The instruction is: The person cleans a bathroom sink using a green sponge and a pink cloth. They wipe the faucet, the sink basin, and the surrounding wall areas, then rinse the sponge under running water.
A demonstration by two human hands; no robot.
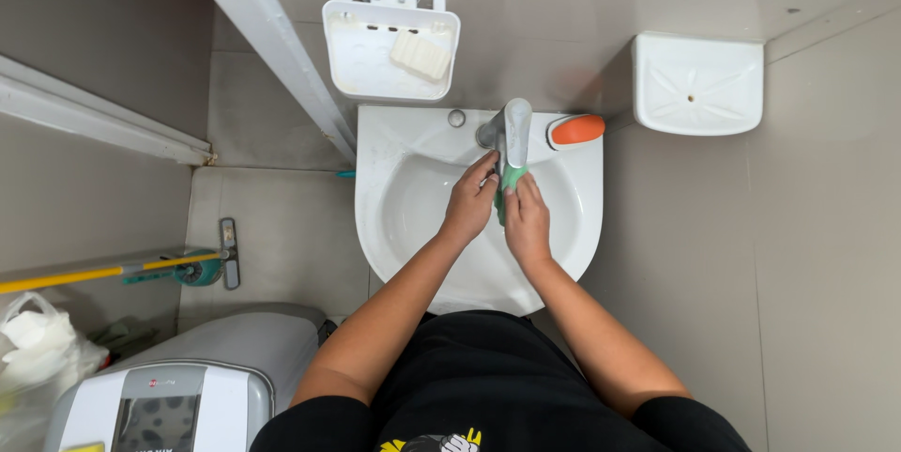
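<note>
View from above of a person standing at a white basin (394, 217) set against a tiled wall. Both hands meet over the bowl, just under the spout of the metal tap (514, 128). The left hand (469, 203) and the right hand (527, 222) are each clenched around a green brush (510, 184), which stands roughly upright between them; only a strip of it shows between the fingers. I cannot tell whether water is running, and no foam or lather is visible in the bowl.

As a judgement, the work at the basin looks under way rather than finished: the brush is in hand, not put down.

An orange and white brush (575, 130) lies on the basin rim right of the tap. On the wall above hangs a white soap dish (357, 48) holding a pale soap bar (421, 55). A second, empty white dish (696, 84) hangs further right. A mop (122, 271) lies on the floor at left.
</note>
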